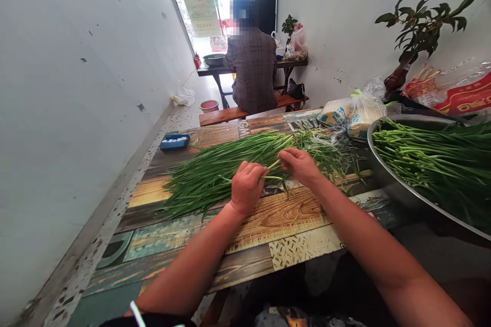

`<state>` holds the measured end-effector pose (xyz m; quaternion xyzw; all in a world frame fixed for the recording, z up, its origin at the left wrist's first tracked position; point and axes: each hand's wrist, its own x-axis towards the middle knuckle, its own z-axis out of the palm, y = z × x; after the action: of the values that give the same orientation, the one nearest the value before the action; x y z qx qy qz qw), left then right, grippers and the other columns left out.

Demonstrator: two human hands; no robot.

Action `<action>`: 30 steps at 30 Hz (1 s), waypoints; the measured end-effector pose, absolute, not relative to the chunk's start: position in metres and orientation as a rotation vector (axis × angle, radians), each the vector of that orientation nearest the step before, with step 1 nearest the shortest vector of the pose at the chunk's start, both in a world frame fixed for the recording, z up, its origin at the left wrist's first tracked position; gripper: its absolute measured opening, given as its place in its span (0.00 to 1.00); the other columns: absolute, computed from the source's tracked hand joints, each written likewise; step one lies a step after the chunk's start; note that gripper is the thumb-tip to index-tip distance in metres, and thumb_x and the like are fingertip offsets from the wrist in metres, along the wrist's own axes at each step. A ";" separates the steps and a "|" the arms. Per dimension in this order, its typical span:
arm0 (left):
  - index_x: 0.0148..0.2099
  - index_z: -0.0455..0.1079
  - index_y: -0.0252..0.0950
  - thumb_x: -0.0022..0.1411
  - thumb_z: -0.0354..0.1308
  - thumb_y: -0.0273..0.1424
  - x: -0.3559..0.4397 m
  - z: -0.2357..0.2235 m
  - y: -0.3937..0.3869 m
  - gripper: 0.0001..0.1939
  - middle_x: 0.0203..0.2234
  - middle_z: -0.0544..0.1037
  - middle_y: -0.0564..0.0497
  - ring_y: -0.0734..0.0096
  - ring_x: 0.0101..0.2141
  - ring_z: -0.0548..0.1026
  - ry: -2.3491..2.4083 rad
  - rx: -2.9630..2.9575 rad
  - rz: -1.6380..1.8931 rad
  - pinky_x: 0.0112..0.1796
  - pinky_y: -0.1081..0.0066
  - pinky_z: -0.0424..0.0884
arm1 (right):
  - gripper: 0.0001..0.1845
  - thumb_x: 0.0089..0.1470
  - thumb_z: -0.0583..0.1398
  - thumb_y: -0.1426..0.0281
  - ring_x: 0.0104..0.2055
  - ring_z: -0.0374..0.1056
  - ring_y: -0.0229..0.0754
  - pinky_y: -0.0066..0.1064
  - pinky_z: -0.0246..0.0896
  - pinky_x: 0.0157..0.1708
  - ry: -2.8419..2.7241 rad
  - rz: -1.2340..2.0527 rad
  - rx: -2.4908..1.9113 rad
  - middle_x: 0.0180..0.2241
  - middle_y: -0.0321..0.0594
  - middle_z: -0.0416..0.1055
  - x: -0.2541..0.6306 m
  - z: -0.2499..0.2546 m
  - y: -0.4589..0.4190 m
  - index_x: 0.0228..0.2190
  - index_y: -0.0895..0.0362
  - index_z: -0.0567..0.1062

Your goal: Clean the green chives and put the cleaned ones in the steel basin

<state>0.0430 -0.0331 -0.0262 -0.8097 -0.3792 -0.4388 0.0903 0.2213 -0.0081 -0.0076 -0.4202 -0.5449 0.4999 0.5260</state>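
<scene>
My left hand (247, 186) is closed around a few stalks of garlic chives (273, 178), their pale ends sticking out to the right. With its fingertips, my right hand (299, 164) pinches the end of one of these stalks. Behind and left of my hands, a large heap of long green chives (222, 163) lies across the wood-patterned table (284, 214). Loose trimmings (333, 158) are scattered to the right of my right hand. A wide metal basin (416, 191) at the right holds more chives, with their pale ends toward me.
Plastic-bagged packages (355, 112) sit at the table's far right, near a potted plant (422, 28) and a red package (468, 92). A blue box (175, 142) stands at the far left. Beyond, a person (253, 66) sits on a bench (224, 116), facing away.
</scene>
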 end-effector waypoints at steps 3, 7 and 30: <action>0.34 0.68 0.37 0.63 0.52 0.28 0.040 -0.026 -0.033 0.06 0.29 0.76 0.50 0.69 0.31 0.69 -1.133 -2.352 -1.251 0.35 0.69 0.64 | 0.17 0.47 0.61 0.55 0.25 0.59 0.34 0.28 0.54 0.27 -1.537 0.913 -1.104 0.23 0.35 0.68 0.230 -0.003 -0.009 0.28 0.57 0.76; 0.34 0.69 0.37 0.62 0.52 0.26 0.036 -0.024 -0.033 0.06 0.29 0.76 0.50 0.68 0.31 0.67 -1.134 -2.297 -1.167 0.35 0.68 0.63 | 0.16 0.47 0.63 0.59 0.26 0.59 0.36 0.29 0.55 0.28 -1.763 0.609 -1.048 0.26 0.37 0.69 0.238 0.000 -0.010 0.35 0.56 0.77; 0.36 0.68 0.36 0.64 0.51 0.30 0.037 -0.029 -0.029 0.06 0.30 0.77 0.49 0.67 0.32 0.70 -1.210 -2.330 -1.278 0.37 0.67 0.65 | 0.24 0.48 0.57 0.49 0.20 0.50 0.34 0.30 0.47 0.22 -1.128 0.680 -1.200 0.17 0.31 0.54 0.252 -0.003 0.006 0.18 0.54 0.61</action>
<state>0.0368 -0.0287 -0.0289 -0.7930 -0.4119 -0.4351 0.1106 0.2516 0.0064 -0.0028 -0.5238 -0.4921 0.2969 0.6287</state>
